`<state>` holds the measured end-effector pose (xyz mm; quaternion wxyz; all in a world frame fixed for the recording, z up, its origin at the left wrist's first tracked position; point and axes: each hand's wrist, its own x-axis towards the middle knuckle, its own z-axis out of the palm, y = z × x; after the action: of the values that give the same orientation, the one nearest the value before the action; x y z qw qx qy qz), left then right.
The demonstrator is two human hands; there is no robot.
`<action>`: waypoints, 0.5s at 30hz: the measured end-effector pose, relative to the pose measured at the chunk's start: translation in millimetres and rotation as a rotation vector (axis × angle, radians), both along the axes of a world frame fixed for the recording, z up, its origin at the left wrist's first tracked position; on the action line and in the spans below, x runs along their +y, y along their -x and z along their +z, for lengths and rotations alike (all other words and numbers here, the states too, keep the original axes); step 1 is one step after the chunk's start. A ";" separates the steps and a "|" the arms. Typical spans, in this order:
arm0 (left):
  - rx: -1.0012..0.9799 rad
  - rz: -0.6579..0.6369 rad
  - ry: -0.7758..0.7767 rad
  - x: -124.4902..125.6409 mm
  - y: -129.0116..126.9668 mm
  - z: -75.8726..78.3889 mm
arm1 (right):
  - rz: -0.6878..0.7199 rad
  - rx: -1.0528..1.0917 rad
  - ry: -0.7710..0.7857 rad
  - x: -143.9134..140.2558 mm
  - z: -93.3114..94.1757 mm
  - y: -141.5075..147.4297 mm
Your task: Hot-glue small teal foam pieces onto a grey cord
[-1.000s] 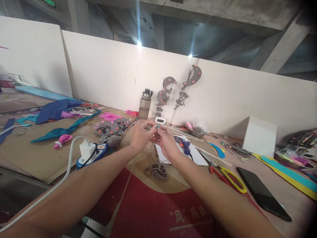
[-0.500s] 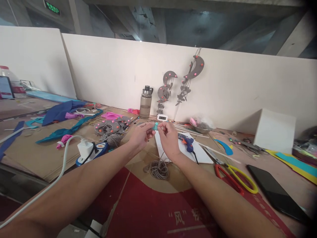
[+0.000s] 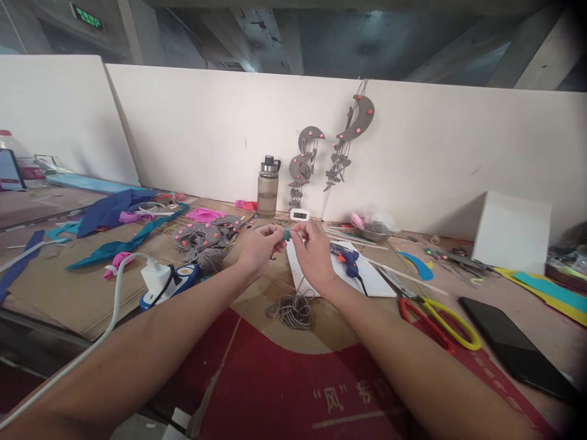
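In the head view, you have a small teal piece (image 3: 287, 234) up between both hands, above the table (image 3: 50, 293) and well in from its front edge; it looks rounded and smooth, but your fingertips cover much of it, so its full shape is unclear. Your left hand (image 3: 259, 249) pinches it with thumb and forefinger, the other fingers curled, and your right hand (image 3: 315, 253) closes thumb and forefinger on its right side. Below your right wrist, thin grey cord (image 3: 291, 313) lies in a loose coil near the table's front edge, one strand rising toward that hand. Just beyond the same wrist, a blue glue gun (image 3: 351, 260) rests on a white board (image 3: 378, 284), with scissors (image 3: 452, 324) and a black phone (image 3: 513, 345) farther toward the right edge. To your left, a white cable (image 3: 117, 299) reaches a plug on a blue power strip (image 3: 188, 275), crowding your forearm, with dotted grey crescents (image 3: 199, 235) behind. Along the table's back edge stand a bottle (image 3: 267, 192) and a small white timer (image 3: 299, 214).
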<state>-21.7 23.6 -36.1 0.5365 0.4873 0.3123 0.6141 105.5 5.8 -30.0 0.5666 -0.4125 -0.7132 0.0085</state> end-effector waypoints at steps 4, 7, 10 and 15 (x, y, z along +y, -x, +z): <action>0.086 0.026 -0.070 0.0 0.4 -2.3 | -0.021 0.005 0.021 -1.2 4.6 -3.2; 0.133 0.050 -0.102 1.0 1.0 -3.5 | -0.025 0.013 0.042 -1.7 5.4 -3.8; 0.165 0.078 -0.116 1.7 1.5 -4.2 | -0.031 0.021 0.061 -1.7 5.5 -3.2; 0.228 0.114 -0.121 -0.3 2.0 -3.2 | -0.050 -0.008 0.075 -1.0 6.9 -4.2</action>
<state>-23.7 23.3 -39.4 0.4315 0.5667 0.3608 0.6021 109.6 4.7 -23.1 0.5482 -0.4510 -0.7041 0.0195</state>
